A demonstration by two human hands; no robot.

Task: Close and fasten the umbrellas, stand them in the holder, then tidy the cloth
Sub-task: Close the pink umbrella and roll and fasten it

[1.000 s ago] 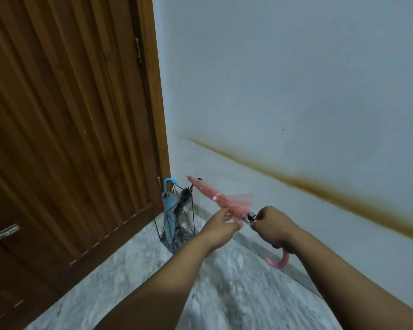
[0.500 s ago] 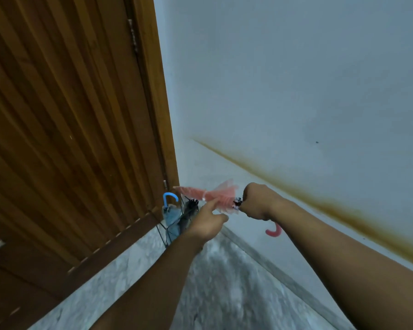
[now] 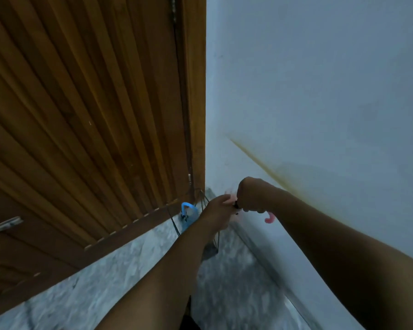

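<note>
My right hand [image 3: 250, 196] grips the shaft of the pink umbrella just above its curved pink handle [image 3: 269, 219], which pokes out below my wrist. My left hand [image 3: 218, 211] is curled around the pink canopy, and most of the canopy is hidden behind both hands. The wire umbrella holder [image 3: 200, 201] stands in the corner between door and wall, right behind my left hand. Inside the holder stands a blue umbrella with a blue hooked handle [image 3: 185, 208]. The cloth is not in view.
A brown slatted wooden door [image 3: 86, 120] fills the left side, with a metal latch [image 3: 5, 225] low down. A pale wall [image 3: 319, 91] with a brown stain stripe runs along the right. The floor [image 3: 119, 270] is grey marble.
The view has tilted and moved closer to the corner. Both hands have carried the pink umbrella toward the holder, and my left hand has closed over the canopy, hiding it.
</note>
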